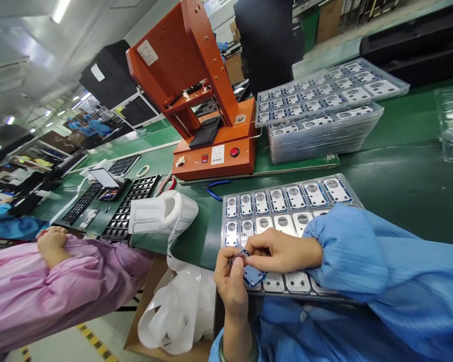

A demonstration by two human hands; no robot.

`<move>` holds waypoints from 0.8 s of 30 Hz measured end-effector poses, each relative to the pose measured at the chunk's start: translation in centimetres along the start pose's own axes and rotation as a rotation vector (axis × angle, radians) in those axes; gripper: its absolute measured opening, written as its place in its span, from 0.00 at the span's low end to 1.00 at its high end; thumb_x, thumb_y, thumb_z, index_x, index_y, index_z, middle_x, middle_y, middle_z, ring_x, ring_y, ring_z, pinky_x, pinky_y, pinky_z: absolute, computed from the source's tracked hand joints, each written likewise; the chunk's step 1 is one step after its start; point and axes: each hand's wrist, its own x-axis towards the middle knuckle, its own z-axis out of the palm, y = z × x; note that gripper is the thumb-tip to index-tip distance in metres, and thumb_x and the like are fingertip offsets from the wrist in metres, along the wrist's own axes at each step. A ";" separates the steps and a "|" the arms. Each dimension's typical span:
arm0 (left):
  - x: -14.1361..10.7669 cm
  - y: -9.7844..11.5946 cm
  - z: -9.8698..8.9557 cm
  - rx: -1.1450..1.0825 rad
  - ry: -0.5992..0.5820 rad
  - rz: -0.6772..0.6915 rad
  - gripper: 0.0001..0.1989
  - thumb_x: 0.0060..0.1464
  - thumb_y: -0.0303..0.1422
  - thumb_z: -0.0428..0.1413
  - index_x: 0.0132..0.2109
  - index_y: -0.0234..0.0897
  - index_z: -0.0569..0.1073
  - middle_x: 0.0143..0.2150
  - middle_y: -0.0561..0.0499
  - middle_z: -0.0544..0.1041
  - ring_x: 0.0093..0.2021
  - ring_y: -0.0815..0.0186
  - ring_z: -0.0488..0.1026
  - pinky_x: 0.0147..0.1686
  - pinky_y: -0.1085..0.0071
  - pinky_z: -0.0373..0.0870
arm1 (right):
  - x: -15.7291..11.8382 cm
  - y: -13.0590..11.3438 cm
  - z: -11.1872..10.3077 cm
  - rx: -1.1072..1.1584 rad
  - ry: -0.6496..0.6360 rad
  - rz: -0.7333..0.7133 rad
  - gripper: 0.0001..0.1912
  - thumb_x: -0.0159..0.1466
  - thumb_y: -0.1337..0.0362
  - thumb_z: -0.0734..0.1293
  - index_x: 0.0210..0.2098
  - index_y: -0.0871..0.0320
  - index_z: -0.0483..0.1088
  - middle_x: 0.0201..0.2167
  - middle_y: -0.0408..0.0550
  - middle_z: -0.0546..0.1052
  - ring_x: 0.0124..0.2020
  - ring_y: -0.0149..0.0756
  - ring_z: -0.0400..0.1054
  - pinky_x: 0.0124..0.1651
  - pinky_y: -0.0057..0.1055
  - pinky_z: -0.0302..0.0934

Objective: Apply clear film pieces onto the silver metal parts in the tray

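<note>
Over the front left of a clear tray (225, 211) of silver plates, my left hand (232, 281) holds a small blue-faced plate (253, 275) between thumb and fingers. My right hand (277, 250) comes in from the right, its thumb and fingertips pinched at the plate's upper edge, close to the left thumb. A thin dark-edged outline shows between the fingertips; what the right fingers grip there is too small to name. Rows of plates with round windows and blue edges fill the tray, partly hidden under the right forearm.
An orange press (211, 163) stands behind, beside stacked clear trays (317, 141). Blue pliers (213, 191), a label roll (164, 211) and black trays (136, 201) lie leftward. A person in pink (60, 281) sits left. Backing strip hangs into a carton (147, 322).
</note>
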 end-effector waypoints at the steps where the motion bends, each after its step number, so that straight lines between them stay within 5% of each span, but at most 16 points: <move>1: -0.1 0.0 0.0 -0.004 0.004 -0.025 0.07 0.53 0.34 0.54 0.30 0.35 0.70 0.24 0.55 0.67 0.25 0.70 0.63 0.26 0.75 0.61 | 0.0 0.0 0.0 -0.013 -0.002 -0.003 0.06 0.59 0.65 0.62 0.27 0.60 0.65 0.17 0.37 0.63 0.19 0.23 0.54 0.23 0.21 0.50; 17: -0.2 0.4 0.2 -0.227 -0.059 -0.173 0.08 0.51 0.34 0.55 0.27 0.35 0.70 0.21 0.55 0.67 0.23 0.72 0.63 0.26 0.75 0.60 | -0.5 0.2 0.4 -0.115 -0.071 0.015 0.13 0.63 0.61 0.59 0.24 0.59 0.60 0.18 0.38 0.61 0.21 0.25 0.52 0.24 0.24 0.47; 24: 0.0 0.7 0.3 -0.272 -0.052 -0.127 0.08 0.49 0.35 0.55 0.27 0.35 0.72 0.21 0.54 0.68 0.23 0.71 0.63 0.26 0.75 0.61 | -0.3 0.0 0.2 -0.084 -0.047 -0.028 0.10 0.62 0.65 0.60 0.25 0.59 0.61 0.18 0.37 0.61 0.20 0.24 0.53 0.24 0.22 0.48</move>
